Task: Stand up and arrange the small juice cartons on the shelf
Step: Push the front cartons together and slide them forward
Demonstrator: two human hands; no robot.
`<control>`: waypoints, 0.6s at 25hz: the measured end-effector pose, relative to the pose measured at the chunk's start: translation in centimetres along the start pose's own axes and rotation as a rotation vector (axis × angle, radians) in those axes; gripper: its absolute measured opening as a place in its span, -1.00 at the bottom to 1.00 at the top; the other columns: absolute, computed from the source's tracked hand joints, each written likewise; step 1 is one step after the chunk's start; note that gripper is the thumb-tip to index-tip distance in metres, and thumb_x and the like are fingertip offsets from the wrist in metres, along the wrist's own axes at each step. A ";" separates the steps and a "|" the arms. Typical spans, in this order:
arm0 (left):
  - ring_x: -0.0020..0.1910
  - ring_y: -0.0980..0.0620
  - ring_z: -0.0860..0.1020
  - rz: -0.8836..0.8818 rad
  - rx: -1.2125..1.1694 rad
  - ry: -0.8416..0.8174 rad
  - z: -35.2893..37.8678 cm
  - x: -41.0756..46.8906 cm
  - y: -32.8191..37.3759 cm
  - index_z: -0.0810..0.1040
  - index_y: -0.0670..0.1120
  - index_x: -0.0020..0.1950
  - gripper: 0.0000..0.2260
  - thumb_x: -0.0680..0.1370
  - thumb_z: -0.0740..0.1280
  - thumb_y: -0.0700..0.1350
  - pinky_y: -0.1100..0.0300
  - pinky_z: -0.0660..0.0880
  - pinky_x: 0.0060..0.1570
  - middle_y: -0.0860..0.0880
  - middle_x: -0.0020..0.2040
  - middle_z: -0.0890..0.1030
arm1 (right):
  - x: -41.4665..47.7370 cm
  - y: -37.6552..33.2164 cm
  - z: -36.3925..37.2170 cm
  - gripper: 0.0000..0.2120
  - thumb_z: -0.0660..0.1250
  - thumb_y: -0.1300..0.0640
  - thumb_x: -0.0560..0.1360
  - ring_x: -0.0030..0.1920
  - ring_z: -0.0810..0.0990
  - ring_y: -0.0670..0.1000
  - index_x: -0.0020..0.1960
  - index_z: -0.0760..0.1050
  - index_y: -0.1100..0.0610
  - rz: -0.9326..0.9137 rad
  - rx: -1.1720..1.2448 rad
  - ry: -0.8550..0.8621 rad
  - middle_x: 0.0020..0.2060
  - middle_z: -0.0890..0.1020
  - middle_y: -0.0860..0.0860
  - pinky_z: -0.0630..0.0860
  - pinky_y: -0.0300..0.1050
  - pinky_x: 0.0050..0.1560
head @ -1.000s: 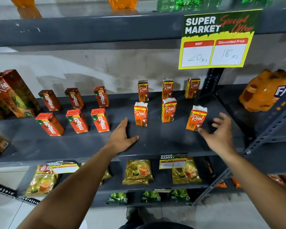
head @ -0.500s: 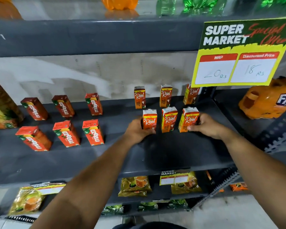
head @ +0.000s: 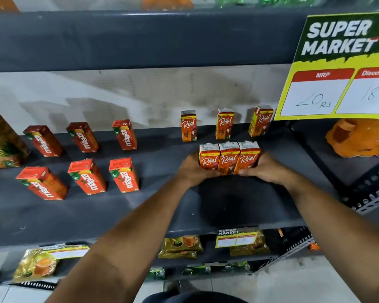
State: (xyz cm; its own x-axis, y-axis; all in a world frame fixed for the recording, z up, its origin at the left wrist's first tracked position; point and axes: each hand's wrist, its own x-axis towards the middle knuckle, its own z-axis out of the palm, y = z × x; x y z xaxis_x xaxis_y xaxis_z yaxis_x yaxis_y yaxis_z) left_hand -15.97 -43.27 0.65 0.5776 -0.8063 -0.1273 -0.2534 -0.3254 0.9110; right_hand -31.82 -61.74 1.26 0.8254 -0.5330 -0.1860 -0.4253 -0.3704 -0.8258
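Note:
Three small orange Real juice cartons (head: 229, 158) stand upright, pressed side by side on the grey shelf (head: 239, 206). My left hand (head: 192, 170) cups the left end of this row and my right hand (head: 266, 169) presses against its right end. Behind them three more Real cartons (head: 224, 124) stand apart along the back wall. To the left, several red Maaza cartons (head: 124, 174) stand upright in two spaced rows.
A yellow and green price sign (head: 337, 68) hangs from the upper shelf at the right. A large juice carton (head: 0, 141) stands at the far left, an orange bottle pack (head: 361, 138) at the right. Yellow pouches (head: 181, 246) lie on lower shelves.
Both hands went from open in front of the shelf to the front row of Real cartons and pushed the three together into a tight row. The view has moved closer.

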 end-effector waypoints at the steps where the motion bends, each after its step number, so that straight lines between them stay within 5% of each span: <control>1: 0.20 -0.01 0.55 -0.011 -0.004 -0.001 0.1 -0.1 0.0 0.46 -0.06 0.31 -0.32 0.25 0.62 -0.13 -0.08 0.42 0.29 -0.07 0.22 0.60 | -0.4 -0.1 0.5 -0.40 0.61 0.17 0.25 0.12 0.58 -0.06 0.19 0.45 -0.10 -0.001 -0.010 0.006 0.10 0.62 -0.06 0.45 -0.04 0.20; 8: -0.06 0.29 0.54 -0.009 0.050 -0.005 1.8 -3.8 -1.3 0.52 0.19 0.06 -0.52 0.23 0.63 -0.01 0.21 0.46 0.09 0.21 -0.05 0.61 | -4.8 1.4 2.3 -0.31 0.68 0.10 0.10 0.01 0.57 -0.36 0.10 0.45 -0.25 -0.074 -0.004 0.029 0.00 0.61 -0.27 0.47 -0.26 0.07; 12: 0.05 0.14 0.57 0.025 0.125 -0.032 2.9 -6.4 -1.6 0.53 0.10 0.16 -0.49 0.27 0.60 0.03 0.17 0.48 0.11 0.08 0.08 0.64 | -7.2 2.5 2.5 -0.38 0.67 0.00 0.08 -0.04 0.56 -0.40 0.01 0.49 -0.37 -0.075 -0.082 0.053 -0.12 0.62 -0.43 0.43 -0.36 -0.03; 15: 0.04 0.13 0.57 -0.007 0.176 0.000 3.9 -7.8 -1.5 0.53 0.08 0.16 -0.46 0.24 0.62 0.02 0.20 0.47 0.06 0.04 0.10 0.64 | -8.5 2.6 2.5 -0.44 0.64 -0.05 0.09 -0.04 0.60 -0.31 -0.06 0.49 -0.47 -0.085 -0.105 0.032 -0.12 0.65 -0.36 0.47 -0.29 -0.03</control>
State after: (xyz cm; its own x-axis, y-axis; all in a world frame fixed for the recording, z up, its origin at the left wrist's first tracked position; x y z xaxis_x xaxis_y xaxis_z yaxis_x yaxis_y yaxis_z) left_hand -23.09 -38.46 -1.27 0.5800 -0.8037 -0.1328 -0.3812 -0.4119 0.8277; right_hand -38.97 -56.29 -0.64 0.8486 -0.5196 -0.0993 -0.3923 -0.4922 -0.7771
